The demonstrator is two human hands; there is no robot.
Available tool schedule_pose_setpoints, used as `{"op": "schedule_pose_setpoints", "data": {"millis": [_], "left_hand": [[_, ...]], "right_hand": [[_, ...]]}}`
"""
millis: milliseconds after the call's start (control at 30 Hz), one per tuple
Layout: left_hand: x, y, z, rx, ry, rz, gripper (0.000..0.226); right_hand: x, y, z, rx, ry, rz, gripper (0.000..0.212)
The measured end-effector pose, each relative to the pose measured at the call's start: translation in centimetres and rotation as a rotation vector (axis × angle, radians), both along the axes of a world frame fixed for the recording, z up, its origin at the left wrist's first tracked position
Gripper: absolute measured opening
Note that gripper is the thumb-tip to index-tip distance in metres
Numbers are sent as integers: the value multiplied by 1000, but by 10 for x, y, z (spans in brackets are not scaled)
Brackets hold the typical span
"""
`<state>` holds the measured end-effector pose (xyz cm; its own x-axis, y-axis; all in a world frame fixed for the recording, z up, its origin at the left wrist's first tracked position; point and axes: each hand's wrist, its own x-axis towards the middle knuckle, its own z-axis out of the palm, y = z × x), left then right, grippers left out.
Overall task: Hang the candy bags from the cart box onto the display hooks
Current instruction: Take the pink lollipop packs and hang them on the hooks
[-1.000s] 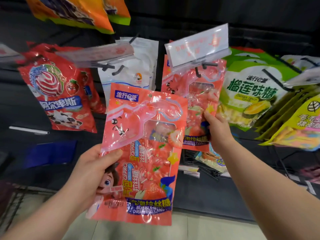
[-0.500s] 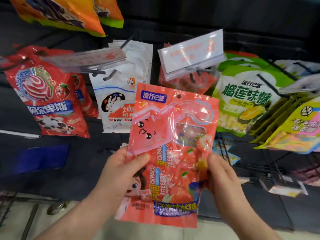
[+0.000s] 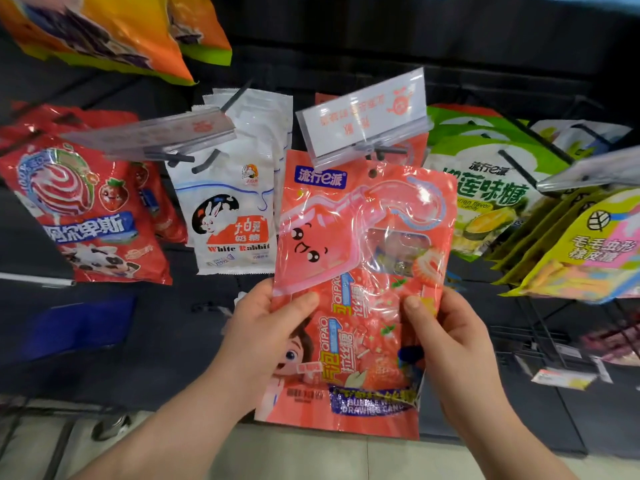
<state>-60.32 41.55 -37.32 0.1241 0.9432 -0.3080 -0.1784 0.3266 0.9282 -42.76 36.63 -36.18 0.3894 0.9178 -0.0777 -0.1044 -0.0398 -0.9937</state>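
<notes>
Holding the pink candy bag point(image 3: 363, 237) by both side edges: with the left grip point(image 3: 256, 327) curled round the left edge, thumb flat on the front and fingers behind; with the right grip point(image 3: 450, 344) curled round the right edge, thumb likewise on the front. Held upright in the centre of the frame, printed face toward the camera, top edge raised to just under the clear price-tag holder point(image 3: 363, 116), with the small hang hole point(image 3: 372, 173) just below and left of the dark hook tip point(image 3: 391, 150); cannot tell whether touching it. Glimpsed behind the upper right corner of that bag: red bags point(image 3: 417, 147) of a like colour on the same hook. Left of centre, hanging on the neighbouring hook: white rabbit-print bags point(image 3: 235, 209), several deep. Farther left, below another clear holder point(image 3: 156, 133): red lollipop bags point(image 3: 83, 216) with a cow on the front. Right of centre: green durian bags point(image 3: 491, 188); beyond them, at the right edge, yellow-and-pink bags point(image 3: 588, 251) packed in a row. In the upper left corner: orange bags point(image 3: 114, 32) on a higher row. Behind everything: a dark display panel point(image 3: 381, 46). Along the bottom of the frame: pale tiled floor point(image 3: 311, 455). Lower right: a small price label point(image 3: 561, 377) beside dark wire racking
</notes>
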Motion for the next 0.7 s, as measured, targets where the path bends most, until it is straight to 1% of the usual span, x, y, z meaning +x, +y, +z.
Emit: {"op": "schedule_pose_setpoints", "data": {"millis": [200,400,500,633,700], "left_hand": [[3,2,1,0,13,-11,16],[5,14,0,8,51,-33,15],[10,33,-1,18,113,-65,11],[22,67,-4,48,215,-80,17],[29,84,-5,50,274,-69,16]], "right_hand": [[3,3,-1,17,27,-13,6],[5,16,-5,12,1,-14,9],[12,36,-8,-12,-84,-38,9],[25,72,-14,-50,-198,-68,12],[30,93,-15,-72,-268,-77,16]]}}
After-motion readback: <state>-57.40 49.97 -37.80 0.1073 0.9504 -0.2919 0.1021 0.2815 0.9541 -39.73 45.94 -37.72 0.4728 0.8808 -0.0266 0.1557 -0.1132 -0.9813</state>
